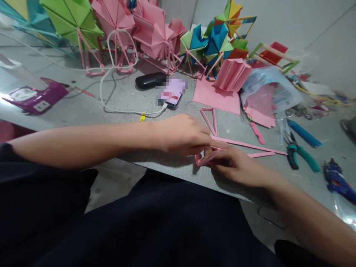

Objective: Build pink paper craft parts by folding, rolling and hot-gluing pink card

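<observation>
The grey table (116, 100) is carrying everything, with folded paper fans (155, 33) in pink, green and blue standing along its far edge. A pink paper sheet (214, 97) is lying past the hands, beside a phone (171, 97) on a white cable (111, 74). The left hand (182, 134) and right hand (236, 165) are meeting at the near table edge, the fingers of both closing on a bent pink strip frame (207, 157). Green-handled pliers (299, 154) are lying to the right. A long pink strip (247, 145) is running rightward from the hands.
</observation>
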`<act>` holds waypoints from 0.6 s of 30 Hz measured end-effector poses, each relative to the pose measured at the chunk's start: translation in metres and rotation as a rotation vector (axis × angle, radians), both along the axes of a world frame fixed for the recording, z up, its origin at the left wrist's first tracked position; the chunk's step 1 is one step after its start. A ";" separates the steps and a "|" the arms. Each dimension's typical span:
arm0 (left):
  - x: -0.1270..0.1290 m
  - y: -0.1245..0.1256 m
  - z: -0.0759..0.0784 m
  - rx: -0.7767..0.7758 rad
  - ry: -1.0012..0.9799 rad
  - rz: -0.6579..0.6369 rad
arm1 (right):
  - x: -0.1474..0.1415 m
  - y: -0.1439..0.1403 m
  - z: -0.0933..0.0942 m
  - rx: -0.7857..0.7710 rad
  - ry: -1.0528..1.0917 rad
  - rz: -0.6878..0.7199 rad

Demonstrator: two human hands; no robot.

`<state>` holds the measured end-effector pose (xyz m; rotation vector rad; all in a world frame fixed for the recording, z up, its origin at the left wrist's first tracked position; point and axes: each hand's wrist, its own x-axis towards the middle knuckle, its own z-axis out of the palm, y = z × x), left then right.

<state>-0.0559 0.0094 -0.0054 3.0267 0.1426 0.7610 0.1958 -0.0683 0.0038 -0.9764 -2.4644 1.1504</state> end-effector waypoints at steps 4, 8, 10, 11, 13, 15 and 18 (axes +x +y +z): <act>0.000 -0.001 0.002 -0.024 0.015 0.012 | 0.004 -0.003 0.003 0.001 -0.009 -0.012; -0.002 0.000 0.006 -0.032 0.051 0.013 | 0.017 0.005 0.011 0.155 0.011 -0.128; -0.004 0.000 0.007 -0.034 0.040 -0.004 | 0.028 0.013 0.009 0.365 -0.046 -0.274; -0.005 0.001 0.007 -0.039 0.030 -0.011 | 0.034 0.017 0.007 0.460 -0.102 -0.333; -0.007 0.001 0.008 -0.044 0.010 -0.028 | 0.043 0.025 -0.001 0.551 -0.226 -0.400; -0.009 0.002 0.009 -0.036 -0.004 -0.044 | 0.049 0.031 -0.009 0.537 -0.309 -0.435; -0.011 0.002 0.012 -0.017 0.006 -0.050 | 0.049 0.036 -0.016 0.471 -0.339 -0.467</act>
